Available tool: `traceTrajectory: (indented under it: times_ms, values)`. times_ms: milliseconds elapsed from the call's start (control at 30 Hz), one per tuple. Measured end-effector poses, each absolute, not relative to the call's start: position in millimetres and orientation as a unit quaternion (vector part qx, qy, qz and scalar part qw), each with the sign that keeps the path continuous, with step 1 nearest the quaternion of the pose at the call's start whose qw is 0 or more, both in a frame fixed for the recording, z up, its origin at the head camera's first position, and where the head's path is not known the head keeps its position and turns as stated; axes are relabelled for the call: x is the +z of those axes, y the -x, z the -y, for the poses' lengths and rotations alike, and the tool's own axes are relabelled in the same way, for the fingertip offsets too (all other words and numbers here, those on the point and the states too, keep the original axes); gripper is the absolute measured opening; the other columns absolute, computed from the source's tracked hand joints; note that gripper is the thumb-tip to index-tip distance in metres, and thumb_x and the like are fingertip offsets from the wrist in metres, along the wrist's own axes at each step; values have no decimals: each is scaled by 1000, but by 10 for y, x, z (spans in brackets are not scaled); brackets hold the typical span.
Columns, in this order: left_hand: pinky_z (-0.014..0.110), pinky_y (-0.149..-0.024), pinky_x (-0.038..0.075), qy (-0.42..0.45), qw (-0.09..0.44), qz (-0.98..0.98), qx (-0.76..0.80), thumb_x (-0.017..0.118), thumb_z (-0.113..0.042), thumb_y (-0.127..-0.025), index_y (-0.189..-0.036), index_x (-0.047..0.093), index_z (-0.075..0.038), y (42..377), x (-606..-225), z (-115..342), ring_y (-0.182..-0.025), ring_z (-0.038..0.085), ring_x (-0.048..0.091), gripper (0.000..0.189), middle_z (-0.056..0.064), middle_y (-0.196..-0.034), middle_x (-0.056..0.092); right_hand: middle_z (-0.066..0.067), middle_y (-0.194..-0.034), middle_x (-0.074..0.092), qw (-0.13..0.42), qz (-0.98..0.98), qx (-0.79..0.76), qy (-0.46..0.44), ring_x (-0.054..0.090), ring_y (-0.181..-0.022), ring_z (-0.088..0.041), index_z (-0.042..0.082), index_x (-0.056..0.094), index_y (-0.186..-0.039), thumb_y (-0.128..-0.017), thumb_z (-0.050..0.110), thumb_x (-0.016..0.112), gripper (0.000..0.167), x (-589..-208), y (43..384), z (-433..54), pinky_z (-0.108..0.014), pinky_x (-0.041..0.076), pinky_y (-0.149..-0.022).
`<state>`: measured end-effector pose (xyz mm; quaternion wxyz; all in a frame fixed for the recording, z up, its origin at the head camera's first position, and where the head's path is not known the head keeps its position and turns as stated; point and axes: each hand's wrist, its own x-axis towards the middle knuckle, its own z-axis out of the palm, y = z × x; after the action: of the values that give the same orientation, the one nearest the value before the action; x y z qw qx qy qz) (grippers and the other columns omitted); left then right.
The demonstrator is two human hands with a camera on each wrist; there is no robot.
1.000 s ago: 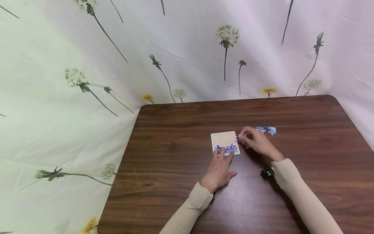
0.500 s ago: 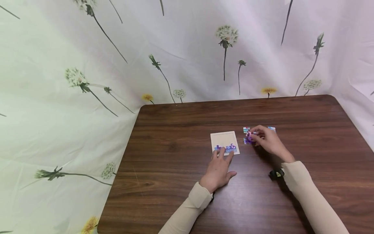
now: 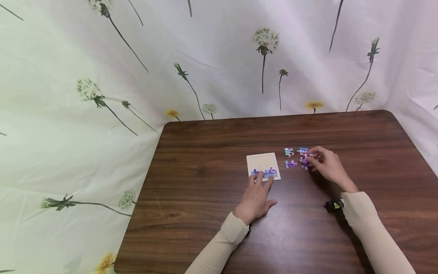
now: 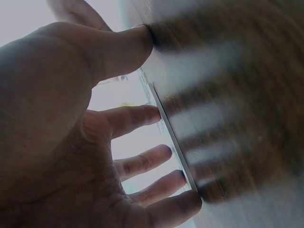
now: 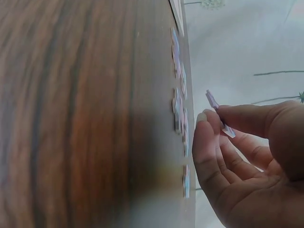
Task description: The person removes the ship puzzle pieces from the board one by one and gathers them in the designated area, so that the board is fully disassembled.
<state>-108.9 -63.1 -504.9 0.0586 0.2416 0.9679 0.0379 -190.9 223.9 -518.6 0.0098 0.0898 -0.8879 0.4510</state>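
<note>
My left hand [image 3: 254,199] rests its spread, fairly straight fingers on the near edge of a pale square puzzle tray [image 3: 249,161], thumb held out to the side. Along the tray's near side lies a row of fitted purple and blue jigsaw pieces [image 3: 273,172]. Off to the right, my right hand [image 3: 329,165] pinches a purple-pink jigsaw piece [image 5: 212,99] between thumb and fingers, raised above the table. From the head view, this piece overlaps loose ones lying beneath it.
Loose jigsaw pieces lie right of the tray: a blue-white one [image 3: 289,151], a purple one [image 3: 291,164] and a blue one [image 3: 302,150]. Another piece [image 5: 186,181] shows in the right wrist view. The dark wooden table [image 3: 205,152] ends at a flower-printed cloth [image 3: 226,68].
My right hand has moved right with the pinched piece, from the tray's right edge to over the loose pieces, uncovering some of them. The left hand has stayed in place.
</note>
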Motion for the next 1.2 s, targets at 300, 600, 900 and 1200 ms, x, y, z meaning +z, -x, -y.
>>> traceTrajectory:
  times_ms: [300,600,900,1200]
  values:
    - [44,-115,47,-237,58,-969,43,67,-54,-97,-160,43,-20,1085,-5040,628,-138,36,46,75,16,-155,44,-23,-88,73,25,900,430,-71,67,-62,-3,-5,67,-116,-103,11,65,21,-5203,1837,-2396,-25,58,-57]
    - [43,-112,50,-233,64,-969,44,67,-54,-97,-159,43,-21,1079,-5033,634,-139,36,46,74,16,-156,43,-25,-92,69,20,899,433,-63,64,-66,4,-10,66,-116,-101,7,67,23,-5235,1786,-2514,-24,58,-55]
    - [43,-108,54,-230,69,-969,53,66,-54,-98,-160,42,-21,1079,-5054,637,-141,37,45,74,16,-158,41,-26,-92,72,12,909,414,-55,66,-64,-1,-8,67,-117,-102,8,64,22,-5214,1782,-2567,-26,58,-55]
    - [43,-109,53,-230,67,-969,56,67,-53,-98,-160,42,-21,1087,-5084,631,-140,36,44,75,16,-157,42,-22,-93,69,19,923,382,-42,61,-62,-2,-5,69,-115,-100,12,70,23,-5195,1780,-2596,-26,50,-50]
